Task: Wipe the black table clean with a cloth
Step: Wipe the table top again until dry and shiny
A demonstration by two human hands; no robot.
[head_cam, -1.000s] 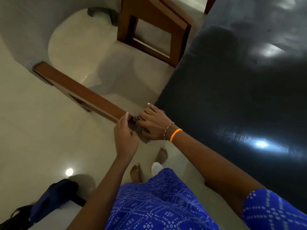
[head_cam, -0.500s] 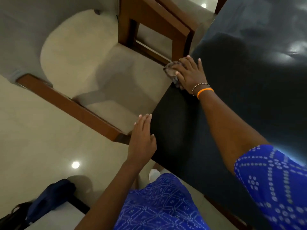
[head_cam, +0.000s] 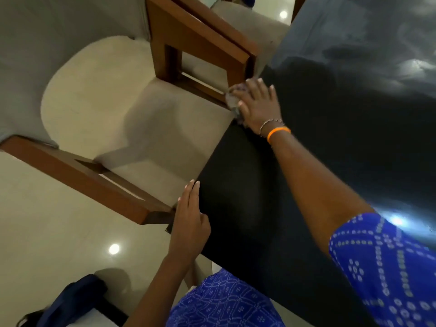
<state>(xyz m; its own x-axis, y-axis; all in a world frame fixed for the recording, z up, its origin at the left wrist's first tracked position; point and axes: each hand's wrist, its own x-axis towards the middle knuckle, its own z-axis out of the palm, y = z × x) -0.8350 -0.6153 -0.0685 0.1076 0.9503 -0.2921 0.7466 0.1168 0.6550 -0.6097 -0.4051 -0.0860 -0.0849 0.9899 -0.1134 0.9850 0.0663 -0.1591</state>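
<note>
Cloth (head_cam: 233, 99) sits at the black table (head_cam: 330, 161) edge, upper middle of frame, pressed under the right hand's (head_cam: 258, 106) flat fingers. Left hand (head_cam: 188, 223) rests open lower down. Best keep firm, overlapping strokes.

The desk (head_cam: 342, 138) fills the right side, its near corner pointing toward the person. The cloth (head_cam: 232, 99) is pressed flat on the desk's left edge by the right hand (head_cam: 259, 105), far along that edge. The left hand (head_cam: 188, 223) is laid against the same edge nearer the corner — well apart from the right. Two chairs are set left of the desk: one (head_cam: 200, 43) behind the cloth, the other (head_cam: 89, 178) nearer. A bag (head_cam: 70, 300) lies on the floor (head_cam: 47, 232) at lower left.
</note>
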